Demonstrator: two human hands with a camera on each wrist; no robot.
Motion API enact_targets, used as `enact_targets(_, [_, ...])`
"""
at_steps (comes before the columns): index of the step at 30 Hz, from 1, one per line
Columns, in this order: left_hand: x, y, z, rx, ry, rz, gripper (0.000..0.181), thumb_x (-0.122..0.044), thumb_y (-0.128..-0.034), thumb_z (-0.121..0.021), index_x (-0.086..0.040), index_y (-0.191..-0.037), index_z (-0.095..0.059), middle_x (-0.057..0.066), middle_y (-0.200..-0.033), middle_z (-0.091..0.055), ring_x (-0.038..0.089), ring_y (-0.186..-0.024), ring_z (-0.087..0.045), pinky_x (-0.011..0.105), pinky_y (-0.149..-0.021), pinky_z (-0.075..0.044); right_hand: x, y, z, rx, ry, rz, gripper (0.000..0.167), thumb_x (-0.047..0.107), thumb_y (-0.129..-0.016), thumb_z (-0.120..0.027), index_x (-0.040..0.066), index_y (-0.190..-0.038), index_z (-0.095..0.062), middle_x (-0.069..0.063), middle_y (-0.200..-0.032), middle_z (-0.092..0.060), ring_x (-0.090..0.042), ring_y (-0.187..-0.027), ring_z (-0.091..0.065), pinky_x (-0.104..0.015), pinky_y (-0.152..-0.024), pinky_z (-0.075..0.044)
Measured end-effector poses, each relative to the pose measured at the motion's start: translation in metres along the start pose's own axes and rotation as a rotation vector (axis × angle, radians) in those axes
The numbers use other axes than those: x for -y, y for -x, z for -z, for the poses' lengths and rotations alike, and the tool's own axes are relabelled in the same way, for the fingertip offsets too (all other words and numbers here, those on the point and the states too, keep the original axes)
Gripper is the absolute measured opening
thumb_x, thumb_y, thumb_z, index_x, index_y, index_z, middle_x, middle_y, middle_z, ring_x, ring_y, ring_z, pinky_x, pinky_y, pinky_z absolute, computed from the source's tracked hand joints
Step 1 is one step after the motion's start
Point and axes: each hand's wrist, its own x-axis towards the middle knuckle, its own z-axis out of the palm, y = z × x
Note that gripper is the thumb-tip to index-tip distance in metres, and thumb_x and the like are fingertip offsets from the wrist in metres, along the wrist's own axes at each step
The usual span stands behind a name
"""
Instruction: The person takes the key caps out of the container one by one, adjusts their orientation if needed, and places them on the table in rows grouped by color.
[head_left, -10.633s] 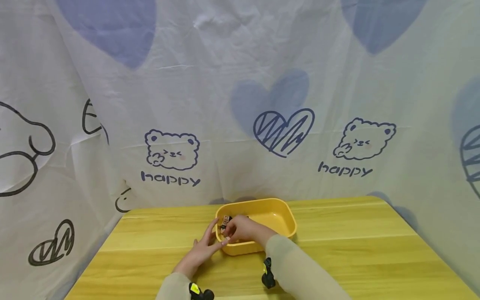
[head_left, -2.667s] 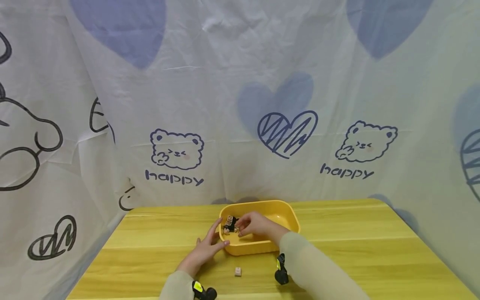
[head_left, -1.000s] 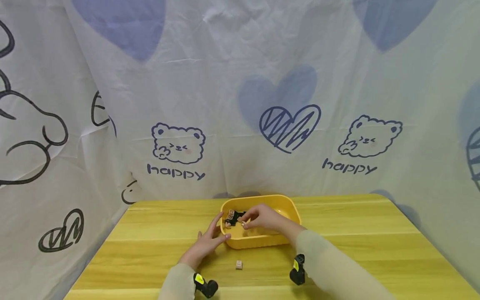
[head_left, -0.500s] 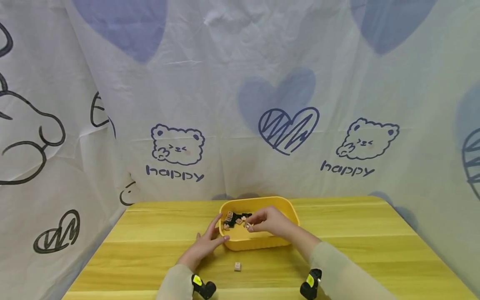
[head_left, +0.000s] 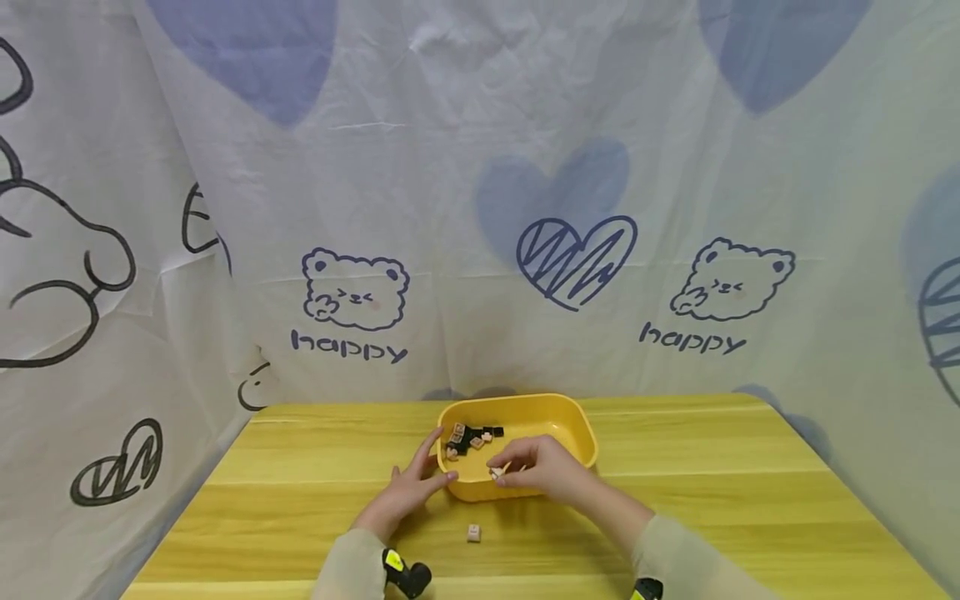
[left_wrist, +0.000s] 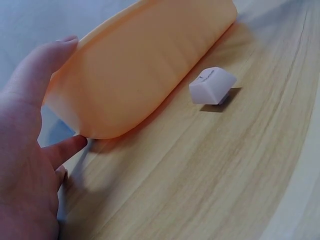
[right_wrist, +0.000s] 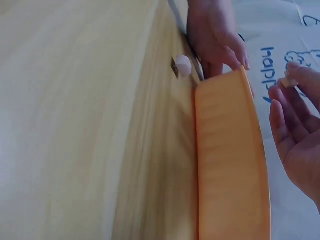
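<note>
Low in the frame's centre, my right hand (head_left: pixel 547 469) pinches a cream keycap (head_left: pixel 497 472) over a yellow tray's (head_left: pixel 487 490) near side; my left hand (head_left: pixel 405 497), fingers spread, touches its left end. Dark and tan keycaps (head_left: pixel 476 443) lie inside; a white keycap (head_left: pixel 473 533) sits below, on the worktop (head_left: pixel 720 483).

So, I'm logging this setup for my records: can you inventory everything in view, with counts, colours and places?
box: one, yellow, on the table
table: one, yellow wood-grain, under the box
keycaps in the box: several, too small to count, black and pale
loose keycap: one, pale, tabletop before the box
held keycap: at least one, pale, in the right hand
backdrop cloth: whitish, blue and black prints, behind
wrist cameras: two, black and yellow, on wrists
sleeves: two, pale, forearms
left hand: one, bare, touching box's left end
right hand: one, bare, pinching
</note>
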Motion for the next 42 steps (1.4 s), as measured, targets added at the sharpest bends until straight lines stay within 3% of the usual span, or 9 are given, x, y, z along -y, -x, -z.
enact_targets(11, [-0.007,0.005,-0.002,0.005,0.008,0.009,0.078,-0.033,-0.0936,-0.066,-0.028,-0.156,-0.020,0.027,-0.148,-0.038,0.049,-0.139,-0.024,0.063,-0.109,0.016,0.001,0.014,-0.016,0.063,0.024,0.001,0.018,0.000,-0.080,-0.077,0.002,-0.098,-0.075,0.001,-0.090,-0.065,-0.013,-0.084,-0.060,-0.026,-0.075,-0.055])
enact_targets(27, [-0.008,0.007,-0.001,0.005,0.009,0.006,0.080,-0.038,-0.0921,-0.067,-0.028,-0.156,-0.020,0.027,-0.147,-0.039,0.050,-0.139,-0.024,0.064,-0.109,0.015,-0.015,0.024,-0.035,0.107,0.068,-0.036,0.017,-0.002,-0.079,-0.075,0.002,-0.095,-0.076,0.005,-0.090,-0.064,-0.008,-0.081,-0.059,-0.021,-0.072,-0.054])
enact_targets(35, [-0.008,0.007,0.000,0.003,0.003,0.009,0.080,-0.036,-0.0926,-0.067,-0.027,-0.157,-0.019,0.027,-0.147,-0.039,0.050,-0.139,-0.023,0.064,-0.109,0.015,-0.024,0.023,-0.040,0.099,0.102,-0.043,0.021,0.001,-0.079,-0.076,0.003,-0.100,-0.076,0.006,-0.083,-0.061,-0.008,-0.076,-0.056,-0.022,-0.068,-0.051])
enact_targets(42, [-0.006,0.005,0.000,0.007,-0.002,0.006,0.079,-0.036,-0.0928,-0.067,-0.026,-0.156,-0.020,0.028,-0.146,-0.040,0.046,-0.138,-0.028,0.064,-0.109,0.015,-0.028,0.023,-0.045,0.079,0.122,-0.069,0.014,0.003,-0.078,-0.077,0.006,-0.091,-0.077,0.005,-0.081,-0.061,-0.007,-0.074,-0.056,-0.021,-0.067,-0.049])
